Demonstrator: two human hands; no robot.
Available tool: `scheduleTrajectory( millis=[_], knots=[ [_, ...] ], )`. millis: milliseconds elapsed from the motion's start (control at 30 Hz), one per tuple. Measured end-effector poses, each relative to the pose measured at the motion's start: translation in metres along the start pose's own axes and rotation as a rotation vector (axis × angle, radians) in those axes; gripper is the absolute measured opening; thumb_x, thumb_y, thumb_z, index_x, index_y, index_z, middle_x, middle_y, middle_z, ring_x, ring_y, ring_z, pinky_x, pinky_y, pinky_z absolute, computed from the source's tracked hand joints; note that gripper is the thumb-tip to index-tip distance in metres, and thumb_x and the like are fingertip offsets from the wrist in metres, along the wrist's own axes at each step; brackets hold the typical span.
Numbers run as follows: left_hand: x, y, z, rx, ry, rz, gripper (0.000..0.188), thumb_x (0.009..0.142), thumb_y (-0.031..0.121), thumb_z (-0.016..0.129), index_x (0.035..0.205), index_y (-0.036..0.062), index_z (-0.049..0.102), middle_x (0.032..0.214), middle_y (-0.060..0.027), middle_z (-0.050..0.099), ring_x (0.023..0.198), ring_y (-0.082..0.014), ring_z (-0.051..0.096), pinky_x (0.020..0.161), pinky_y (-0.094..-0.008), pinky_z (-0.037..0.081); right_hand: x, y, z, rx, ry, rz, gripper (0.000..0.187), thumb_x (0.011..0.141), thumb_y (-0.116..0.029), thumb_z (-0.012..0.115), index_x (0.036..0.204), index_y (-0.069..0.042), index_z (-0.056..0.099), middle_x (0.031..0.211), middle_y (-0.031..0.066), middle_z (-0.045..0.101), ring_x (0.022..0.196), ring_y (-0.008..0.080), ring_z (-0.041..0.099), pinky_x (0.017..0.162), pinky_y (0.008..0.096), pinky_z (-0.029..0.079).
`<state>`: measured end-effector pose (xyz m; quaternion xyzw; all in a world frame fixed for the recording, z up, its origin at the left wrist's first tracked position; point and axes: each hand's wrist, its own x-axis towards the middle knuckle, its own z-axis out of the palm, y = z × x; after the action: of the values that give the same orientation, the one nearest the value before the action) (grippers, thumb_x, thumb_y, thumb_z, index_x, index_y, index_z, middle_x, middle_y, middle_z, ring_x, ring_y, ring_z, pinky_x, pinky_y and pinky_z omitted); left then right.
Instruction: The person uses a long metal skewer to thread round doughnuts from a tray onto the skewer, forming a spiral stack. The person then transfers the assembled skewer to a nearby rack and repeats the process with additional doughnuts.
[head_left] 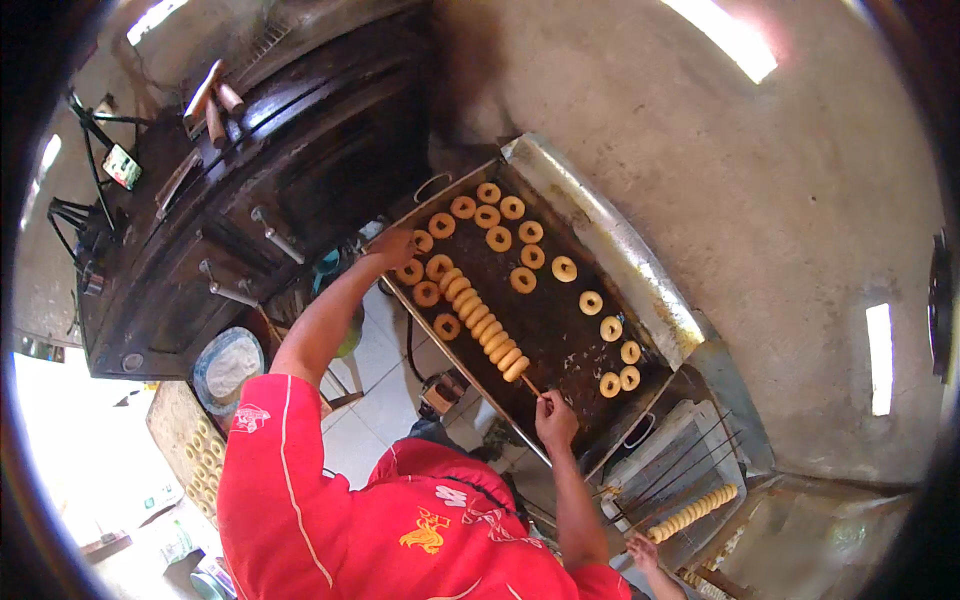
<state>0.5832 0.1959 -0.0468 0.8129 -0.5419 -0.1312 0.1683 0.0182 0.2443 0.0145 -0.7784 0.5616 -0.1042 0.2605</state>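
Observation:
A shallow metal frying pan (pixel 545 345) of dark oil lies in front of me. Its far and left parts hold several golden ring doughnuts (pixel 499 238). My right hand (pixel 556 420), at the near edge, is closed round the end of a wooden stick (pixel 532 386). Threaded along this stick is a row of doughnuts (pixel 484 325), slanting up to the left over the pan. My left hand (pixel 394 246) reaches over the left rim, fingers bent close together beside doughnuts and near the line of the stick's far end. What its fingertips hold is too small to make out.
At lower right, another person's hand (pixel 643 552) holds a second doughnut-filled stick (pixel 692 513) over a metal tray (pixel 655 470) with thin rods. A bowl of white powder (pixel 230 368) and a board of pale rings (pixel 172 425) are on the left. A metal guard (pixel 610 250) edges the pan.

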Motion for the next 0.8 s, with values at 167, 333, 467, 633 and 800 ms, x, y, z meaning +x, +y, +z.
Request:
scheduleTrajectory(
  millis=[167, 333, 467, 633, 800],
  knots=[
    [0.015, 0.067, -0.059, -0.160, -0.094, 0.172, 0.023, 0.092, 0.024, 0.068, 0.104, 0.0039, 0.070, 0.094, -0.0220, 0.074, 0.088, -0.0432, 0.072, 0.079, -0.0501, 0.056, -0.007, 0.031, 0.033, 0.250, 0.128, 0.067, 0.016, 0.098, -0.025, 0.073, 0.104, -0.011, 0.070, 0.081, 0.0093, 0.073, 0.075, 0.0261, 0.074, 0.068, 0.0390, 0.055],
    [-0.025, 0.153, -0.104, -0.302, -0.013, 0.280, 0.018, 0.095, 0.019, 0.067, 0.100, 0.0023, 0.068, 0.083, -0.0223, 0.070, 0.082, -0.0414, 0.071, 0.073, -0.0504, 0.053, -0.048, 0.048, 0.011, 0.300, 0.244, 0.139, 0.017, 0.098, -0.026, 0.071, 0.104, -0.010, 0.071, 0.079, 0.0069, 0.073, 0.072, 0.0228, 0.072, 0.066, 0.0374, 0.054],
    [-0.036, 0.214, -0.052, -0.320, -0.110, 0.298, 0.016, 0.096, 0.017, 0.065, 0.100, 0.0020, 0.066, 0.090, -0.0230, 0.072, 0.090, -0.0465, 0.069, 0.077, -0.0555, 0.053, -0.062, 0.053, -0.005, 0.158, 0.303, 0.230, 0.016, 0.099, -0.029, 0.069, 0.102, -0.014, 0.070, 0.079, 0.0052, 0.072, 0.070, 0.0252, 0.071, 0.064, 0.0384, 0.053],
    [-0.035, 0.243, 0.057, -0.369, -0.138, 0.432, 0.015, 0.096, 0.017, 0.062, 0.099, 0.0025, 0.063, 0.090, -0.0239, 0.071, 0.092, -0.0479, 0.068, 0.078, -0.0574, 0.053, -0.109, 0.066, -0.043, -0.102, 0.248, 0.379, 0.012, 0.098, -0.030, 0.067, 0.104, -0.019, 0.066, 0.080, 0.0061, 0.074, 0.073, 0.0318, 0.073, 0.063, 0.0459, 0.054],
    [0.000, 0.249, 0.080, -0.185, -0.035, 0.261, 0.017, 0.096, 0.018, 0.062, 0.102, 0.0021, 0.064, 0.092, -0.0252, 0.071, 0.095, -0.0472, 0.068, 0.080, -0.0577, 0.054, -0.124, 0.063, -0.076, -0.144, 0.179, 0.466, 0.013, 0.099, -0.032, 0.065, 0.105, -0.021, 0.064, 0.080, 0.0058, 0.074, 0.073, 0.0336, 0.074, 0.063, 0.0486, 0.055]
  ],
)
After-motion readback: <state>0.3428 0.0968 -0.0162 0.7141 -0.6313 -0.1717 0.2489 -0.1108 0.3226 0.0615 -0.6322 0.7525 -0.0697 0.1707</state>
